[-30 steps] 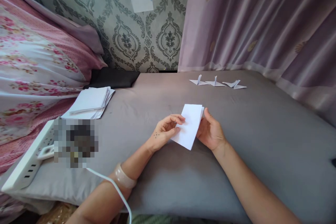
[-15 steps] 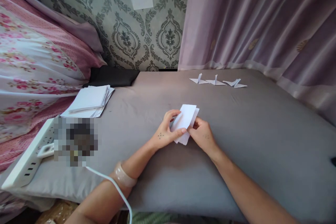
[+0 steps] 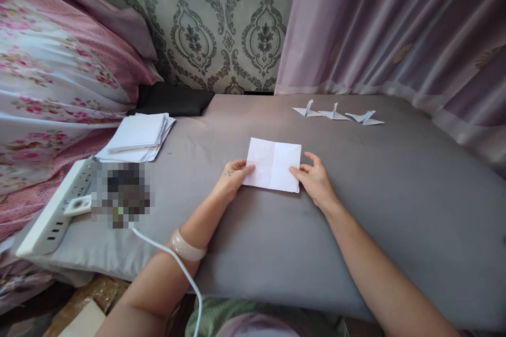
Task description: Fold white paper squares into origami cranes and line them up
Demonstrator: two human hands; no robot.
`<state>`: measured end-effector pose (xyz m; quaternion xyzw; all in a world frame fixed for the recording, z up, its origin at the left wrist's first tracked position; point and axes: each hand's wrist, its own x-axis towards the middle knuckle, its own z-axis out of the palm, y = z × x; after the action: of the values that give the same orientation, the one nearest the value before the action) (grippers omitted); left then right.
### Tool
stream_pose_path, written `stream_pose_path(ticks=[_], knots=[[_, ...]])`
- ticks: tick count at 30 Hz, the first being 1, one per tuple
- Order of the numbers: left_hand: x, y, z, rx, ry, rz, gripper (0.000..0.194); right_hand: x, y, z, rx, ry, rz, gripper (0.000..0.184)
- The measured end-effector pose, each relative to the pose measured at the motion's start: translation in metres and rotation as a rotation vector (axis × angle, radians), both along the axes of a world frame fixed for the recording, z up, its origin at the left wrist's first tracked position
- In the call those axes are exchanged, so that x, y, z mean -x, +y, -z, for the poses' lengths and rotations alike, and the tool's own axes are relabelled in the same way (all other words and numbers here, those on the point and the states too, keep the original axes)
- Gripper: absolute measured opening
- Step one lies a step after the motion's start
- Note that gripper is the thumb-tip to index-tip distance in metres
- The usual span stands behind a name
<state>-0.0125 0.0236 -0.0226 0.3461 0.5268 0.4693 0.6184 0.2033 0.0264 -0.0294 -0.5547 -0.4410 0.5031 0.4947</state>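
A white sheet of paper (image 3: 272,165) with a crease down its middle is spread out between my hands, above the grey-covered table. My left hand (image 3: 236,172) pinches its left edge, thumb on top and fingers behind. At the right edge, my right hand (image 3: 315,175) grips the paper between thumb and curled fingers, its index finger lifted off past the edge. Beyond it, three folded paper cranes (image 3: 308,109) stand in a row at the back right.
A stack of white paper (image 3: 136,134) lies at the left, with a black flat item (image 3: 174,100) behind it. A white power strip (image 3: 55,216) and a blurred patch are nearer me. A white cable (image 3: 174,253) crosses my left forearm. Curtains hang on both sides.
The paper has been opened from a narrow folded shape to a wider sheet, and my hands have moved apart to its two sides. The view has tilted down.
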Motion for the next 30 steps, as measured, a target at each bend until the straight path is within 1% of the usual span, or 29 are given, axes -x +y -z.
stream_pose_path(ticks=[1, 2, 3, 5, 6, 7, 9, 11, 13, 14, 16, 17, 18, 19, 21, 22, 23, 24, 26, 28, 30], knots=[[0.001, 0.0, 0.0, -0.012, 0.029, -0.016, 0.03, -0.001, 0.002, 0.003, -0.043, -0.055, 0.001, 0.082], [0.001, -0.001, 0.0, -0.026, 0.067, -0.037, 0.029, -0.003, 0.003, 0.006, -0.107, -0.14, 0.006, 0.077], [0.0, -0.002, -0.001, -0.036, 0.111, -0.062, 0.028, -0.004, 0.004, 0.008, -0.183, -0.253, 0.01, 0.069], [0.0, -0.003, -0.002, -0.039, 0.193, -0.096, 0.025, -0.006, 0.001, 0.007, -0.332, -0.52, -0.015, 0.043], [0.0, -0.003, -0.003, -0.035, 0.223, -0.104, 0.024, -0.007, -0.003, 0.005, -0.388, -0.638, -0.05, 0.031], [0.0, -0.004, -0.003, -0.032, 0.244, -0.108, 0.024, -0.007, -0.007, 0.002, -0.428, -0.719, -0.105, 0.027], [0.002, -0.004, -0.001, -0.034, 0.268, -0.103, 0.028, -0.006, -0.017, -0.006, -0.468, -0.799, -0.206, 0.031], [0.004, -0.004, 0.001, -0.042, 0.315, -0.097, 0.036, -0.003, -0.027, -0.012, -0.495, -0.91, -0.34, 0.034], [0.005, -0.005, 0.002, -0.091, 0.44, -0.118, 0.049, -0.001, -0.034, -0.017, -0.514, -1.033, -0.439, 0.037], [0.005, -0.006, 0.001, -0.154, 0.539, -0.135, 0.056, 0.0, -0.036, -0.018, -0.515, -1.082, -0.466, 0.039], [0.004, -0.009, -0.003, -0.366, 0.771, -0.138, 0.064, 0.001, -0.038, -0.019, -0.506, -1.132, -0.481, 0.039], [0.003, -0.011, -0.005, -0.494, 0.879, -0.09, 0.063, 0.0, -0.038, -0.019, -0.5, -1.14, -0.483, 0.039], [0.002, -0.013, -0.007, -0.608, 0.962, -0.004, 0.057, 0.0, -0.038, -0.018, -0.497, -1.142, -0.483, 0.039], [0.001, -0.015, -0.008, -0.694, 1.018, 0.119, 0.049, -0.001, -0.038, -0.018, -0.493, -1.142, -0.482, 0.039], [-0.002, -0.018, -0.007, -0.763, 1.056, 0.357, 0.037, -0.001, -0.037, -0.015, -0.488, -1.146, -0.474, 0.038], [-0.003, -0.019, -0.005, -0.766, 1.059, 0.441, 0.035, -0.002, -0.037, -0.014, -0.486, -1.15, -0.467, 0.037], [-0.003, -0.019, -0.003, -0.76, 1.062, 0.492, 0.034, -0.002, -0.037, -0.013, -0.486, -1.152, -0.457, 0.037], [-0.003, -0.019, -0.001, -0.751, 1.072, 0.513, 0.036, -0.002, -0.037, -0.012, -0.486, -1.152, -0.445, 0.036], [0.0, -0.018, 0.002, -0.723, 1.101, 0.499, 0.045, -0.001, -0.037, -0.011, -0.483, -1.149, -0.421, 0.036], [0.007, -0.016, 0.003, -0.658, 1.118, 0.464, 0.064, -0.001, -0.038, -0.012, -0.473, -1.138, -0.4, 0.036], [0.017, -0.014, 0.003, -0.562, 1.115, 0.453, 0.084, -0.001, -0.038, -0.013, -0.446, -1.116, -0.378, 0.037]])
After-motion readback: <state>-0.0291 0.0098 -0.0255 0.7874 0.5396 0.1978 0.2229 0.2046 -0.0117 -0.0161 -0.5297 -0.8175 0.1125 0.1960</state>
